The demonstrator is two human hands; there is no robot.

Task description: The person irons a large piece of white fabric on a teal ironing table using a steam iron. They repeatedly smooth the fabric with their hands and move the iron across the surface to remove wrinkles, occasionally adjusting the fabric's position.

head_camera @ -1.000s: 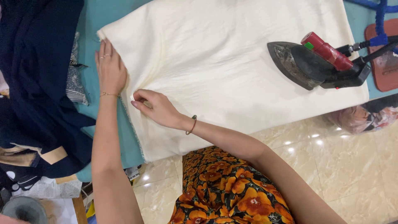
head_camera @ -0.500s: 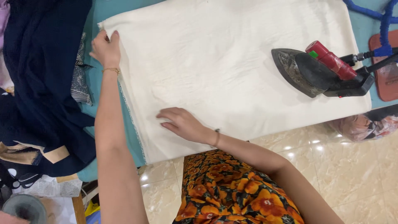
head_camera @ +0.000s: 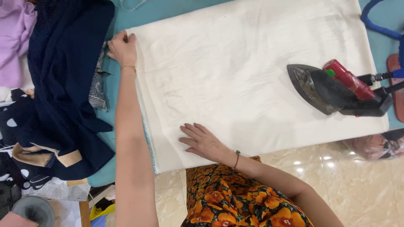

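Observation:
A cream white cloth lies spread over a teal ironing table. My left hand pinches the cloth's far left corner, fingers closed on its edge. My right hand rests flat on the cloth near its front edge, fingers spread. A dark iron with a red handle lies tilted on its side on the right part of the cloth, clear of both hands.
A heap of navy blue fabric covers the table's left end, with lilac cloth behind it. A blue cord loops at the top right. Glossy beige floor tiles lie below the table's front edge.
My left hand has slid along the cloth's left edge to its far corner and gripped it. My right hand has moved right and flattened on the cloth.

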